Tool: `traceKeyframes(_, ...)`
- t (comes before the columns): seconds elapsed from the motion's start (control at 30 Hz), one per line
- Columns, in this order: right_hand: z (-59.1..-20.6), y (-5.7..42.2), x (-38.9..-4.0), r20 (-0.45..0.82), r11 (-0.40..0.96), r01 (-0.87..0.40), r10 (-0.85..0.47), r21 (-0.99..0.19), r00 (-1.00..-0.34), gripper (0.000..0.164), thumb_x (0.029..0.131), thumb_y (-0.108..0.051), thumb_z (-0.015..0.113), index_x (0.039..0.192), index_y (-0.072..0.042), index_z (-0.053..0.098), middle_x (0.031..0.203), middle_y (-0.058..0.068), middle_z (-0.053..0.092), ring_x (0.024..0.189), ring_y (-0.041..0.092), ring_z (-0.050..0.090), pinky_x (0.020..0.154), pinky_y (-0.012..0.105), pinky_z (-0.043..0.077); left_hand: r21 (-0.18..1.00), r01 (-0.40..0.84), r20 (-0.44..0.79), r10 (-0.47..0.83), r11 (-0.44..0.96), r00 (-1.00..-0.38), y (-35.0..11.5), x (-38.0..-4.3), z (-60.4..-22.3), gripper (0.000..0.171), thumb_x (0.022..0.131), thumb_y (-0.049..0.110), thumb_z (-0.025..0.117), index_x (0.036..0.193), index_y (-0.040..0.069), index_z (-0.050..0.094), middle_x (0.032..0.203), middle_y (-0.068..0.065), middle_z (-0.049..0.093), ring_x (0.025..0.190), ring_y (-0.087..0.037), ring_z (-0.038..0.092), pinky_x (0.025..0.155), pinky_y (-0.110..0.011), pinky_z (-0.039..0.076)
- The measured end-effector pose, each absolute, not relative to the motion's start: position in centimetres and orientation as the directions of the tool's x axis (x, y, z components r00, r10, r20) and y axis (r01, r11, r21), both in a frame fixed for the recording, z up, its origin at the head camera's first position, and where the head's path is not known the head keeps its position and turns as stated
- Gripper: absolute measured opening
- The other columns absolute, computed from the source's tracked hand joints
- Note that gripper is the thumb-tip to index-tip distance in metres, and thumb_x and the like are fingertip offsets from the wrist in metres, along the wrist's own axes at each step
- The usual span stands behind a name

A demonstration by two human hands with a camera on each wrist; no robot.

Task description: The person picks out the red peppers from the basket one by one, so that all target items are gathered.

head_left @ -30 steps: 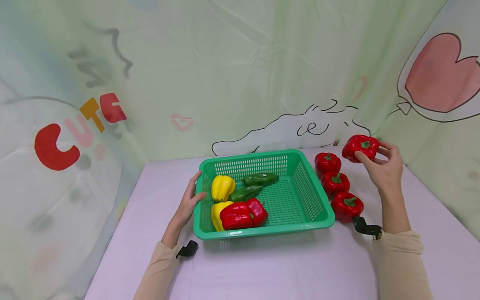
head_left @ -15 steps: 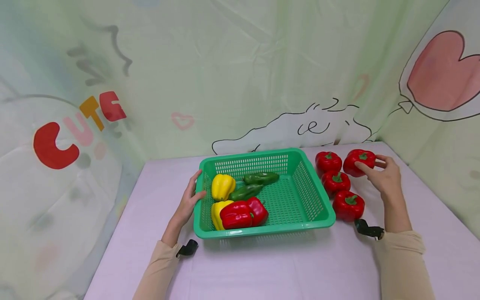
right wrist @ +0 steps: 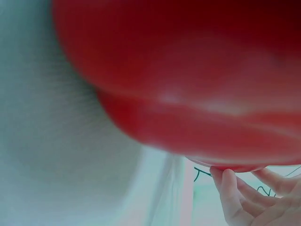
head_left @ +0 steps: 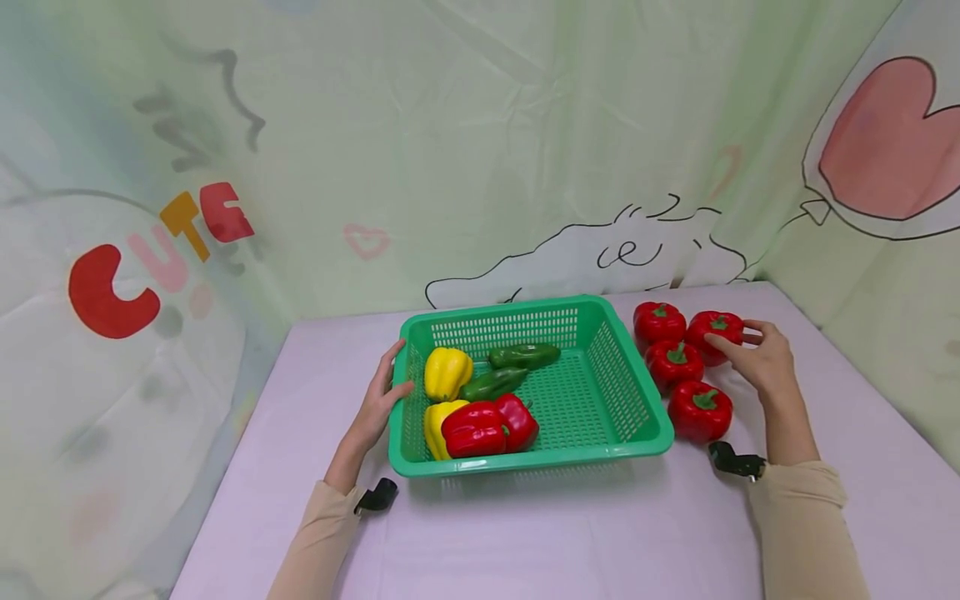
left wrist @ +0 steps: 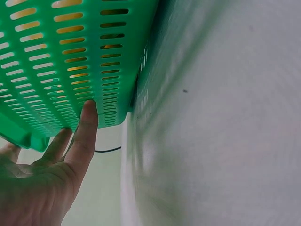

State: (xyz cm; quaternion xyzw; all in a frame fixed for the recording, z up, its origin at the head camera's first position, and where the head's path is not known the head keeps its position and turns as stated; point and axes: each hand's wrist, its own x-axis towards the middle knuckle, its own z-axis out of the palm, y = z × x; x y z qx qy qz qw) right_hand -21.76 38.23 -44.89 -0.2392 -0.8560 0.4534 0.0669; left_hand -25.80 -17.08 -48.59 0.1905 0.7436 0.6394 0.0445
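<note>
My right hand (head_left: 767, 360) holds a red bell pepper (head_left: 713, 332) between thumb and fingers, low over the table beside other red bell peppers. In the right wrist view the hand (right wrist: 263, 200) shows behind a large red bell pepper (right wrist: 188, 80), which hides most of the held one. My left hand (head_left: 371, 410) grips the left side of a green plastic basket (head_left: 528, 462), thumb over the rim. Seen from the left wrist, its fingers (left wrist: 84, 136) touch the slotted outer wall. Inside lie yellow bell peppers (head_left: 447, 372), long green peppers (head_left: 525, 357) and red bell peppers (head_left: 474, 429).
Three more red bell peppers stand in a row right of the basket: one at the back (head_left: 659, 323), a middle one (head_left: 674, 364) and a front one (head_left: 701, 412). A pale cloth covers the table (head_left: 517, 542). A printed curtain (head_left: 480, 150) hangs behind.
My right hand has lowered the red bell pepper from the air to beside the row of red bell peppers. The left hand has stayed on the basket.
</note>
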Motion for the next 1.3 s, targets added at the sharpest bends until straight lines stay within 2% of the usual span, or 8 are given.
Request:
traceKeyframes(0.13,-44.6,38.1,-21.5,-0.098,0.476,0.346,0.471,-0.809,-0.877,0.098,0.091,-0.056,0.059,0.154,0.005,0.014,0.152,0.034,0.023,0.133,0.053,0.029,0.095,0.064,0.043,0.966,0.23,0.179,0.342,0.116,-0.922,-17.1,-25.9,-48.7,0.068,0.099,0.016,0.05,0.158,0.018,0.017,0.158,-0.019,0.027,0.133,-0.042,0.04,0.104,-0.058,0.038)
traceKeyframes(0.2,-44.3,38.1,-21.4,-0.087,0.473,0.323,0.454,-0.82,-0.887,0.096,0.092,-0.054,0.057,0.154,0.006,0.013,0.152,0.037,0.021,0.134,0.056,0.026,0.098,0.067,0.038,0.966,0.23,0.178,0.341,0.12,-0.923,-17.1,-25.9,-48.7,0.068,0.099,0.016,0.049,0.158,0.018,0.017,0.158,-0.019,0.027,0.134,-0.042,0.04,0.104,-0.058,0.038)
traceKeyframes(0.47,-41.9,37.6,-20.3,-0.022,0.547,0.284,0.437,-0.788,-0.899,0.09,0.095,-0.05,0.052,0.154,0.005,0.013,0.152,0.035,0.023,0.134,0.054,0.029,0.098,0.068,0.037,0.966,0.229,0.177,0.337,0.122,-0.925,-17.0,-25.9,-48.8,0.067,0.099,0.016,0.05,0.158,0.02,0.018,0.158,-0.017,0.027,0.134,-0.041,0.039,0.105,-0.059,0.037)
traceKeyframes(0.67,-39.2,35.9,-19.3,0.029,0.605,0.22,0.374,-0.765,-0.927,0.086,0.096,-0.048,0.053,0.155,0.002,0.015,0.152,0.034,0.025,0.133,0.055,0.03,0.096,0.069,0.038,0.967,0.221,0.168,0.334,0.129,-0.928,-17.0,-25.9,-48.8,0.067,0.099,0.016,0.05,0.158,0.022,0.019,0.158,-0.016,0.029,0.135,-0.04,0.039,0.105,-0.059,0.037)
traceKeyframes(0.77,-38.1,34.4,-19.0,0.055,0.647,0.161,0.3,-0.745,-0.952,0.083,0.096,-0.046,0.055,0.154,0.002,0.019,0.149,0.036,0.029,0.13,0.056,0.033,0.094,0.07,0.039,0.967,0.221,0.169,0.333,0.125,-0.928,-17.0,-25.9,-48.8,0.067,0.099,0.016,0.05,0.158,0.022,0.018,0.158,-0.016,0.029,0.135,-0.04,0.039,0.105,-0.059,0.036)
traceKeyframes(0.97,-36.1,30.4,-18.1,0.12,0.705,-0.037,0.069,-0.708,-0.99,0.07,0.098,-0.039,0.056,0.148,0.004,0.032,0.139,0.034,0.043,0.12,0.053,0.045,0.089,0.066,0.045,0.967,0.227,0.176,0.334,0.119,-0.926,-17.1,-26.0,-48.6,0.068,0.099,0.015,0.05,0.158,0.02,0.018,0.157,-0.019,0.03,0.133,-0.041,0.041,0.105,-0.058,0.037)
traceKeyframes(1.3,-35.3,23.3,-16.6,0.141,0.692,-0.238,-0.195,-0.681,-0.971,0.062,0.093,-0.031,0.068,0.141,0.001,0.044,0.135,0.024,0.053,0.114,0.043,0.056,0.09,0.057,0.05,0.968,0.216,0.163,0.331,0.129,-0.93,-17.1,-25.8,-48.5,0.068,0.098,0.016,0.05,0.158,0.021,0.018,0.157,-0.019,0.03,0.133,-0.041,0.041,0.104,-0.059,0.037)
